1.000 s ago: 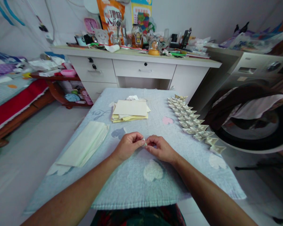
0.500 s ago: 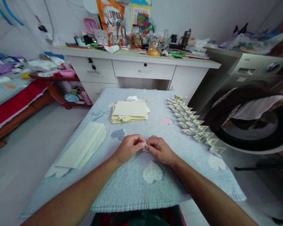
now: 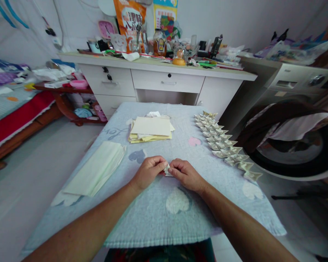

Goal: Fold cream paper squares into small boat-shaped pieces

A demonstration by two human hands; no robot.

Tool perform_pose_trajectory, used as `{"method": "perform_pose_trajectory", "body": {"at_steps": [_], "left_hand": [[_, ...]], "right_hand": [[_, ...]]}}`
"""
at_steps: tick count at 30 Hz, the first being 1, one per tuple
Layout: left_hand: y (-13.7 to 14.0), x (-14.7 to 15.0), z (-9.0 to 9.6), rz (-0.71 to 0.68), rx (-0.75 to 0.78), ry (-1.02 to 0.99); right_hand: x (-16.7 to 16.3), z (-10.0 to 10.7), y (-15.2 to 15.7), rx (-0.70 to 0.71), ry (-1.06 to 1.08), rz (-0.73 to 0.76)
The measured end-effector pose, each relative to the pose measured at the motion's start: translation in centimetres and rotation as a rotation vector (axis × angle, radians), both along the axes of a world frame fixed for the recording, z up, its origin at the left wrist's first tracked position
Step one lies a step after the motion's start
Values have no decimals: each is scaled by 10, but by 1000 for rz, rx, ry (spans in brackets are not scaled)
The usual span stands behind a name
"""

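Note:
A small folded piece of paper (image 3: 167, 170) is pinched between my two hands, low over the middle of the cloth-covered table (image 3: 153, 211). My left hand (image 3: 150, 171) grips its left side between thumb and fingers. On its right side, my right hand (image 3: 186, 174) holds it with the thumb on top. Much of the paper is hidden by my fingers. To the right, folded paper boats (image 3: 220, 138) stand in a long row. Beyond my hands lies a stack of cream paper sheets (image 3: 151, 126), and to the left a pile of pale green-white paper (image 3: 97, 169).
Past the table stands a white desk (image 3: 168, 78) crowded with a jar (image 3: 160, 43), an orange snack bag (image 3: 129, 23) and small items. A washing machine (image 3: 297, 83) with its door open and clothes hanging out is at the right. A bed (image 3: 22, 116) stands at the left.
My left fingers have shifted slightly, and more of the folded paper shows between my hands. The rest of the table looks the same.

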State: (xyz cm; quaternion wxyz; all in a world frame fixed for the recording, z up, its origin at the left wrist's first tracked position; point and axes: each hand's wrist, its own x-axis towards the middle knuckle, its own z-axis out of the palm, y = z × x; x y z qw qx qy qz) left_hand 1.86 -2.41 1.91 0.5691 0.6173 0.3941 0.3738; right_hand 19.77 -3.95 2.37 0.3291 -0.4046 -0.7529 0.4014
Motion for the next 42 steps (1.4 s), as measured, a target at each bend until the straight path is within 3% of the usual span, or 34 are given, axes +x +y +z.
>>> {"method": "perform_pose_trajectory", "body": {"at_steps": [5, 15, 18, 22, 26, 33, 42], "left_hand": [[-1, 2, 2, -17, 42, 18], [0, 1, 0, 71, 39, -28], [-1, 3, 1, 61, -3, -52], [0, 0, -1, 53, -46, -169], [0, -7, 0, 55, 78, -130], [-2, -6, 8, -27, 412, 116], [1, -8, 3, 129, 433, 263]], "right_hand": [[0, 3, 0, 67, -26, 33], [2, -1, 1, 29, -6, 8], [4, -1, 2, -22, 33, 4], [7, 2, 4, -199, 135, 7], [8, 3, 5, -314, 229, 10], [8, -4, 7, -352, 301, 41], [8, 2, 4, -248, 328, 1]]}}
